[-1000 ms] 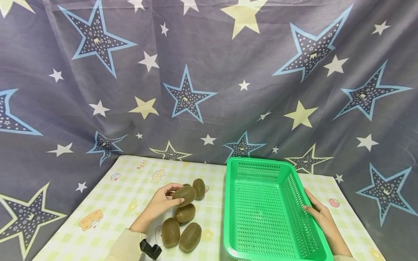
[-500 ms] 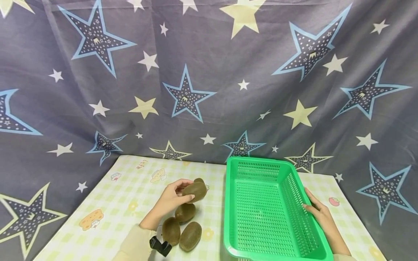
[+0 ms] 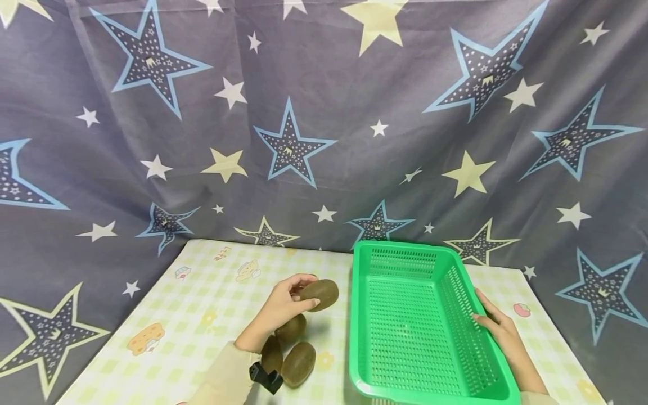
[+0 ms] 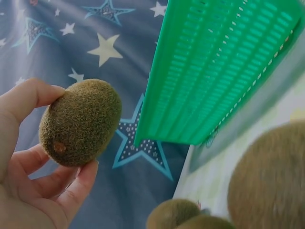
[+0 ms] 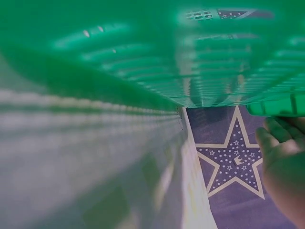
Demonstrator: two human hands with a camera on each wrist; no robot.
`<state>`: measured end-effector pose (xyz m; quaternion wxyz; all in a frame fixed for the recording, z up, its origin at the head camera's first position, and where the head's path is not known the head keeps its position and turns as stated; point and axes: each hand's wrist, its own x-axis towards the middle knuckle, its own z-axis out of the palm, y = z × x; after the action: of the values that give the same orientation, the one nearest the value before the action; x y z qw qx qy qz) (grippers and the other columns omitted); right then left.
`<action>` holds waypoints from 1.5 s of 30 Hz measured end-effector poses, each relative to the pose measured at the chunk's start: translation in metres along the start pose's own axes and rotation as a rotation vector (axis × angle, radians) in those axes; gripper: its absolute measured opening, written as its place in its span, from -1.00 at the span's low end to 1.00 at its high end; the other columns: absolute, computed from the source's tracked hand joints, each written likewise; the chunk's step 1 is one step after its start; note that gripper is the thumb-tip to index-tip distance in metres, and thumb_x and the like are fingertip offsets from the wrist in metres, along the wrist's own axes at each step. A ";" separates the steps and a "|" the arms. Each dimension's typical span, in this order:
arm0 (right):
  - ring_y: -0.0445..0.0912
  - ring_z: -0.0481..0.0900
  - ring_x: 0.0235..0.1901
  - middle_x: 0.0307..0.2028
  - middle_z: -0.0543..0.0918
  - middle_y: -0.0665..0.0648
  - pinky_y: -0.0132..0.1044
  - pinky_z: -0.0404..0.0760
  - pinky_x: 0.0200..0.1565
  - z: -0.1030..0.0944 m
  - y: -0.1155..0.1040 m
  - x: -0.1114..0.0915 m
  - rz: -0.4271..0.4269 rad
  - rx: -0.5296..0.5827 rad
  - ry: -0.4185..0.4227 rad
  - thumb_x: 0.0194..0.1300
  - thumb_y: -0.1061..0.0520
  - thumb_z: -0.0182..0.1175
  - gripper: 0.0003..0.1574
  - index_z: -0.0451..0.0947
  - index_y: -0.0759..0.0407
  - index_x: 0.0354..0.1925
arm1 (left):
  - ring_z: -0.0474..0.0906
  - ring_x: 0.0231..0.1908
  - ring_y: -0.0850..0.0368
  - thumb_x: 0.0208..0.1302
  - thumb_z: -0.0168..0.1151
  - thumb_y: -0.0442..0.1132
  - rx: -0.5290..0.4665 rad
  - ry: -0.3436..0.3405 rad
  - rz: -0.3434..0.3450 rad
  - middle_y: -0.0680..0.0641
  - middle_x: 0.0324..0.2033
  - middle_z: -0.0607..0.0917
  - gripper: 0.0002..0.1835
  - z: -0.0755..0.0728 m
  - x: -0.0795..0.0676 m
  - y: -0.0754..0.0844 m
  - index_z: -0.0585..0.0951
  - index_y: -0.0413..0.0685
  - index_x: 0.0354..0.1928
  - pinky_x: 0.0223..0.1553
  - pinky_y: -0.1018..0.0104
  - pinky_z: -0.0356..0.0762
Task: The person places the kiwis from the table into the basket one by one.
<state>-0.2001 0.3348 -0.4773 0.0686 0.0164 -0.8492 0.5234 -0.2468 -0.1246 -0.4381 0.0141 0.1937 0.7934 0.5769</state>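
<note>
My left hand (image 3: 289,301) pinches a brown fuzzy kiwi (image 3: 320,295) between thumb and fingertips, held above the table and a short way left of the green plastic basket (image 3: 358,326). The left wrist view shows the held kiwi (image 4: 81,123) close up, with the thumb on top and fingers below. On the right, my right hand (image 3: 501,329) grips the basket's side rim, thumb over the edge and fingers outside. Below my left wrist lie more kiwis (image 3: 298,364) on the cloth, partly hidden by the hand and the wrist camera.
No fruit shows inside the basket. A checked, patterned tablecloth (image 3: 212,281) covers the table. Behind it hangs a dark curtain (image 3: 334,191) with stars. A black wrist camera (image 3: 265,378) sits on my left wrist.
My left hand has moved right, toward the basket, carrying the kiwi away from the others. The right hand stays on the basket rim.
</note>
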 end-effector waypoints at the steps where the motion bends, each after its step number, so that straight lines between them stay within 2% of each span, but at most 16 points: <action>1: -0.82 0.08 -0.03 0.33 0.08 -0.37 -0.81 0.19 -0.06 0.000 0.000 0.000 -0.005 0.004 0.000 0.40 0.08 0.02 -0.24 -0.02 0.03 0.46 | 0.53 -0.16 0.13 0.08 0.34 -0.28 -0.001 -0.003 0.000 -0.17 -0.05 0.63 -0.54 0.003 0.001 0.001 0.55 -0.13 0.08 -0.17 0.43 0.52; 5: -0.76 0.17 0.03 0.34 0.11 -0.35 -0.79 0.25 -0.03 0.000 0.001 -0.001 -0.060 0.051 0.006 0.40 0.15 0.02 -0.27 0.03 0.03 0.45 | 0.53 -0.14 0.13 0.09 0.35 -0.25 -0.006 -0.013 0.005 -0.14 -0.05 0.63 -0.56 0.013 0.006 0.005 0.56 -0.09 0.06 -0.17 0.43 0.51; 7: -0.74 0.24 0.01 0.30 0.14 -0.41 -0.77 0.31 -0.05 0.001 0.001 -0.002 -0.086 0.087 0.008 0.39 0.19 0.01 -0.28 0.04 0.07 0.44 | 0.52 -0.14 0.17 0.09 0.36 -0.24 -0.009 -0.018 0.024 -0.12 -0.05 0.64 -0.56 0.018 0.009 0.007 0.57 -0.07 0.06 -0.17 0.45 0.50; 9: -0.73 0.28 -0.03 0.26 0.18 -0.45 -0.77 0.36 -0.10 0.001 0.001 -0.002 -0.096 0.115 0.009 0.39 0.21 0.01 -0.28 0.03 0.12 0.44 | 0.52 -0.14 0.14 0.10 0.35 -0.28 -0.013 -0.028 0.031 -0.14 -0.04 0.64 -0.57 0.022 0.009 0.018 0.56 -0.10 0.06 -0.17 0.44 0.49; 14: -0.73 0.29 -0.03 0.27 0.19 -0.44 -0.75 0.37 -0.11 0.001 0.001 -0.003 -0.091 0.122 0.013 0.40 0.20 0.00 -0.27 0.01 0.11 0.44 | 0.54 -0.20 0.14 0.08 0.35 -0.35 -0.059 -0.053 0.064 -0.19 -0.04 0.64 -0.55 0.034 0.017 0.024 0.55 -0.17 0.08 -0.20 0.41 0.54; 15: -0.71 0.30 -0.03 0.29 0.18 -0.41 -0.74 0.39 -0.12 0.001 0.001 -0.003 -0.091 0.126 0.013 0.40 0.21 0.00 -0.28 0.02 0.10 0.44 | 0.55 -0.22 0.16 0.07 0.36 -0.34 -0.070 -0.055 0.074 -0.19 -0.05 0.64 -0.55 0.037 0.020 0.021 0.56 -0.16 0.07 -0.21 0.41 0.55; 17: -0.71 0.31 -0.03 0.23 0.20 -0.49 -0.74 0.39 -0.12 0.001 0.001 -0.003 -0.095 0.133 0.014 0.39 0.22 0.01 -0.28 0.02 0.17 0.44 | 0.55 -0.24 0.20 0.07 0.36 -0.33 -0.078 -0.055 0.084 -0.18 -0.06 0.65 -0.55 0.043 0.025 0.016 0.57 -0.14 0.07 -0.23 0.41 0.56; 24: -0.71 0.30 -0.01 0.24 0.19 -0.48 -0.75 0.38 -0.11 0.002 0.004 -0.003 -0.082 0.151 0.006 0.39 0.21 0.01 -0.27 0.01 0.16 0.44 | 0.53 -0.21 0.21 0.08 0.36 -0.29 -0.096 -0.056 0.082 -0.17 -0.06 0.64 -0.56 0.062 0.032 0.020 0.57 -0.12 0.06 -0.20 0.41 0.56; 32: -0.76 0.25 0.00 0.11 0.23 -0.61 -0.78 0.32 -0.08 0.003 0.003 -0.001 -0.114 0.136 0.011 0.38 0.22 0.01 -0.27 0.00 0.36 0.40 | 0.55 -0.22 0.23 0.09 0.32 -0.37 -0.126 -0.106 0.062 -0.25 -0.03 0.62 -0.53 0.076 0.036 0.031 0.53 -0.21 0.10 -0.24 0.44 0.57; 38: -0.77 0.22 0.02 0.11 0.23 -0.62 -0.79 0.27 -0.05 0.004 0.003 0.000 -0.133 0.124 0.011 0.38 0.23 0.02 -0.28 0.02 0.38 0.39 | 0.62 -0.14 0.05 0.12 0.28 -0.39 -0.143 -0.132 0.077 -0.31 0.01 0.59 -0.53 0.080 0.031 0.048 0.50 -0.33 0.12 -0.20 0.46 0.59; 45: -0.75 0.24 0.01 0.12 0.24 -0.60 -0.78 0.31 -0.07 0.004 0.004 -0.001 -0.127 0.136 0.009 0.38 0.23 0.02 -0.28 0.02 0.36 0.40 | 0.56 0.00 -0.19 0.14 0.25 -0.42 -0.194 -0.108 0.070 -0.33 0.07 0.55 -0.50 0.087 0.032 0.044 0.46 -0.38 0.16 -0.13 0.43 0.59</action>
<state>-0.2004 0.3331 -0.4827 0.1043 0.0726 -0.8086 0.5745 -0.2416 -0.0234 -0.4200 0.0555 0.2497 0.7248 0.6398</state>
